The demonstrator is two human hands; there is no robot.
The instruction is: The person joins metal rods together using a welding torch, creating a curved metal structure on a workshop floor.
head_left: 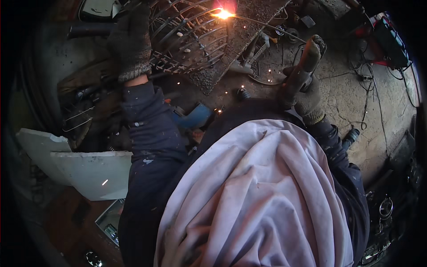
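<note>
My right hand (310, 100), in a knitted work glove, is closed around a welding electrode holder (307, 60). A thin welding rod (271, 27) runs from its tip toward the far left. At the rod's end a bright welding arc (223, 14) glows on a basket-like frame of curved metal bars (189, 38). My left hand (131, 44), in a dark knitted glove, is at the left side of this frame. Its fingers are too dark to make out, so I cannot tell whether it grips a bar.
The frame rests on a rough, grit-covered metal table (255, 33). Sparks fall beside it. Blue tool-like object (195, 116) lies below. Broken white panels (93, 171) stand at left. Cables (369, 84) cross the floor at right, near a green and red machine (391, 42). Pale cloth (253, 191) covers my front.
</note>
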